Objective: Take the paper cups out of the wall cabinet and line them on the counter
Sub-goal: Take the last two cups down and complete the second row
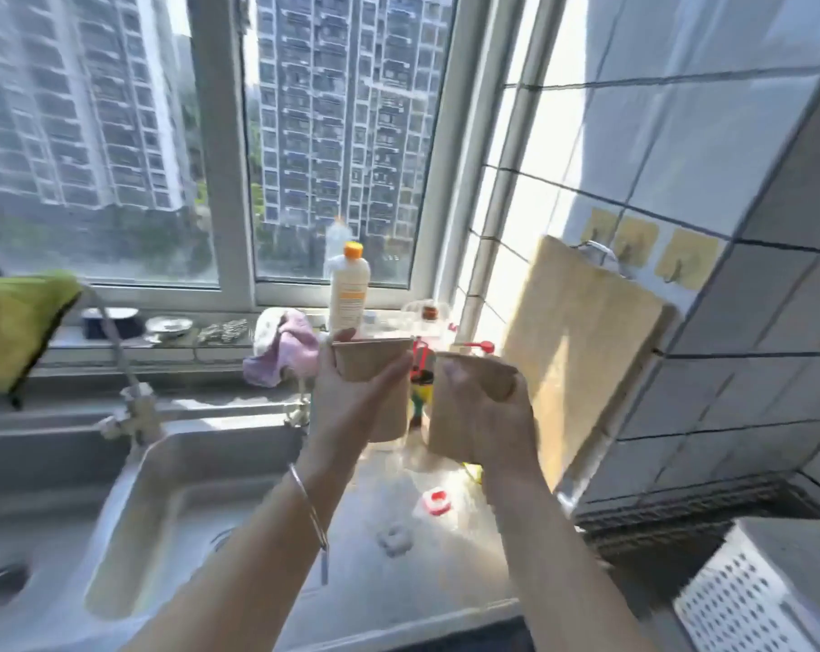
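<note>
Hands raised above steel counter (389, 581) beside sink (130, 524), left hand (351, 402) curled round upright brown paper cup (372, 362), right hand (497, 425) gripping second paper cup (450, 416), wooden cutting board (582, 341) leaning on tiled wall behind.

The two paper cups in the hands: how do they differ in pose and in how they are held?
The left cup is nearly upright, rim level; the right cup is tilted, rim slanting down to the right. The left hand grips the left cup from below, its upper wall showing; the right hand wraps the right cup's side, thumb on the wall near the rim. Both are plain brown paper, held above the counter, not yet set down.
</note>
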Available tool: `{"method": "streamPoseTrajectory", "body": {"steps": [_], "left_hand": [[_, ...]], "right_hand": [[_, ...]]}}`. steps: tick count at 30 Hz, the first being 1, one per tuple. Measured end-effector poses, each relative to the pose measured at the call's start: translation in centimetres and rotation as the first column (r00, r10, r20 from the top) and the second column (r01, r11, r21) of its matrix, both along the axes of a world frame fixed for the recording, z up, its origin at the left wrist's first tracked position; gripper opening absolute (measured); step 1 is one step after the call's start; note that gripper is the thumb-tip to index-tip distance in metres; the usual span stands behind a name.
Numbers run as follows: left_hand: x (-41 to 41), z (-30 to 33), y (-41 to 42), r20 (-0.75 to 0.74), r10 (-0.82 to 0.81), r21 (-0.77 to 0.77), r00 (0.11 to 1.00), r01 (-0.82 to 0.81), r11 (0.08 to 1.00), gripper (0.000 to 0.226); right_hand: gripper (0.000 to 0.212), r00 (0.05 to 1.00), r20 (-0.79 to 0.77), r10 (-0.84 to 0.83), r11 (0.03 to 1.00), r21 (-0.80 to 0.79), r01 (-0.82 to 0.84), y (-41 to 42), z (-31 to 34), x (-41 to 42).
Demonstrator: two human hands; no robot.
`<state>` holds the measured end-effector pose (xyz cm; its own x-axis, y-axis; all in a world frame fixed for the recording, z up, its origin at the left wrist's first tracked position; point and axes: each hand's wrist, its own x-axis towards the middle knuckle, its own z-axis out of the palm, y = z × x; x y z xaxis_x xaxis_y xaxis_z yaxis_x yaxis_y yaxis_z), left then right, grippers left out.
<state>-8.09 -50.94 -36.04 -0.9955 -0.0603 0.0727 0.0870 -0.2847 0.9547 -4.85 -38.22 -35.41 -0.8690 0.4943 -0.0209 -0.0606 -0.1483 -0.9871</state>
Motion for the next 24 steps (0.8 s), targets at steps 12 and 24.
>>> {"method": "streamPoseTrajectory", "body": {"steps": [12,24], "left_hand": [[7.4,-6.8,-37.2,0.069,0.657,-0.112,0.75,-0.649,0.752,0.057],[16.6,-10.6,-58.7,0.143,0.978,-0.156,0.15,-0.973,0.172,0.051]], "right_hand": [[0.052,0.767,0.141,0.626,0.776,-0.018,-0.63,-38.4,-6.2,-1.4],[0.06,0.188,0.358,0.915,0.189,0.032,-0.981,-65.7,-10.9,1.2]]}}
